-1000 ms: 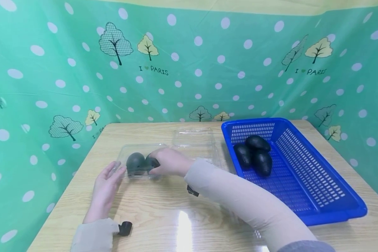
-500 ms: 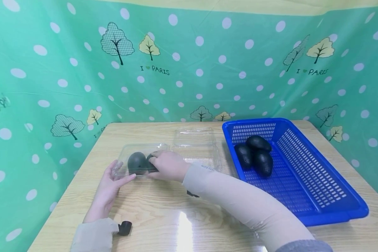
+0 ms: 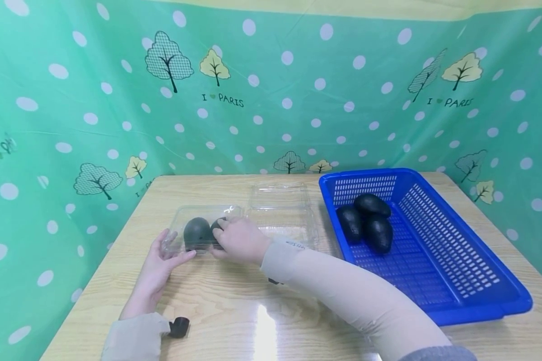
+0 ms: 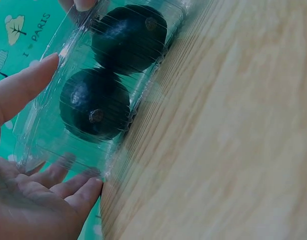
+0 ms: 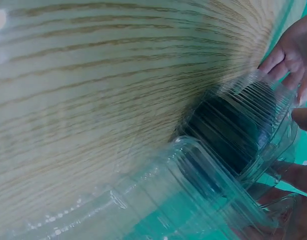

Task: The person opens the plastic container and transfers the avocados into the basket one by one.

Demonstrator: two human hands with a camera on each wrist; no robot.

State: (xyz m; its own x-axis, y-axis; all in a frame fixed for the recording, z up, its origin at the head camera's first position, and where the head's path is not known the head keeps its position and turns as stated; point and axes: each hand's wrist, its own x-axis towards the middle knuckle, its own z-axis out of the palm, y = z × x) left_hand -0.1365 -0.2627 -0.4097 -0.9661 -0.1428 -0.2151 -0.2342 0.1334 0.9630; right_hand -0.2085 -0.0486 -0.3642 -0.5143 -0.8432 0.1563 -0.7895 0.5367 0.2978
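Two dark avocados sit side by side in the left tray of a clear plastic clamshell container (image 3: 176,220). My left hand (image 3: 155,265) holds the tray's near left corner, thumb along the front and fingers against the left end. In the left wrist view the left avocado (image 4: 93,107) shows through the ribbed wall, its stem end facing out. My right hand (image 3: 241,240) curls its fingers over the right avocado (image 4: 131,37), thumb low at the front. The lid half (image 3: 280,215) lies folded out to the right.
A blue plastic basket (image 3: 469,245) stands on the right of the wooden table (image 3: 221,321), with three dark avocados (image 3: 378,233) at its far left. Patterned green cloth (image 3: 271,120) hangs behind. Black camera mounts sit at both wrists.
The right avocado settled lower into the tray beside the other, and my right fingers shifted on it. My left hand moved its thumb rightward along the tray's front edge.
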